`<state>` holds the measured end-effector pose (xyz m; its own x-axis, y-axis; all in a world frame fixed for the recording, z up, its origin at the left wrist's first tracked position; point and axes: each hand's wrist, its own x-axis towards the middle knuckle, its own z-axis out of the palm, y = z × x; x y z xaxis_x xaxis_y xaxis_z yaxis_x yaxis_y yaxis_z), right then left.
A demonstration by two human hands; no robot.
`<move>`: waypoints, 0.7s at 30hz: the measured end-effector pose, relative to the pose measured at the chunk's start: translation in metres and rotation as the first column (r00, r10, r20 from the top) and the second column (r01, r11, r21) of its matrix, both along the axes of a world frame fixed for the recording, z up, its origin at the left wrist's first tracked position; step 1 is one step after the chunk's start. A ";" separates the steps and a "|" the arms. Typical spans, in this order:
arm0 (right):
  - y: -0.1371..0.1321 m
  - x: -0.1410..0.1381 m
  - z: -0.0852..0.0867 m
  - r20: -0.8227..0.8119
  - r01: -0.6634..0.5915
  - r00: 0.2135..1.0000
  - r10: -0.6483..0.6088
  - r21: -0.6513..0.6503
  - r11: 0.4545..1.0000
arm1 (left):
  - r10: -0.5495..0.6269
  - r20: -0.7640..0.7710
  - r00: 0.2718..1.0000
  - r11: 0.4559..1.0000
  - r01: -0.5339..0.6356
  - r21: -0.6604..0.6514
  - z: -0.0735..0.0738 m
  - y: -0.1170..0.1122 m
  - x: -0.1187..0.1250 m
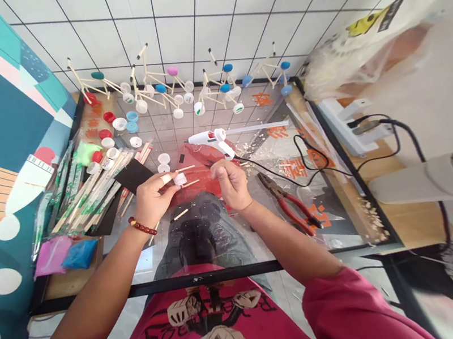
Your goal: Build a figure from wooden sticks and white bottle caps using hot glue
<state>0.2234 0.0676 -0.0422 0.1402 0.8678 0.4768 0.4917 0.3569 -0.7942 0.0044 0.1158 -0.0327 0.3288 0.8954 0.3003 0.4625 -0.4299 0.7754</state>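
My left hand [151, 199] pinches a small whitish bottle cap [180, 179] between thumb and fingers. Short wooden sticks [191, 183] lie on the glass right beside that cap. My right hand [232, 185] is curled closed to the right, apart from the cap; what its fingers hold, if anything, I cannot make out. Just beyond it rests a white hot glue gun [206, 137] with a clear glue stick [260, 127] sticking out of its back. A short black-ended stick [180, 215] lies nearer to me.
Red-handled pliers [297, 210] lie right of my right hand, near the gun's black cord [270, 175]. Bundled chopsticks [93, 199] and loose caps [119, 123] fill the left. Stick-and-cap figures [145, 88] stand along the back. A white power strip [353, 126] is at right.
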 end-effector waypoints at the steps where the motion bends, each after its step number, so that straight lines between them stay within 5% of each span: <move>1: 0.001 0.000 -0.001 -0.078 -0.036 0.996 0.039 0.036 0.999 | -0.002 0.000 1.000 1.000 0.002 0.004 0.000 0.000 0.000; 5: 0.003 0.001 -0.006 -0.174 -0.067 0.982 0.077 0.062 0.996 | -0.007 0.002 1.000 1.000 0.007 0.013 -0.001 0.000 0.000; 13: 0.001 -0.001 0.000 -0.012 -0.119 0.993 0.120 0.046 0.992 | -0.004 0.000 1.000 1.000 0.004 0.000 0.000 0.000 0.000; 21: 0.005 -0.003 -0.004 0.066 -0.094 0.994 0.083 0.178 0.980 | -0.011 0.008 1.000 1.000 0.011 0.011 -0.002 0.001 0.000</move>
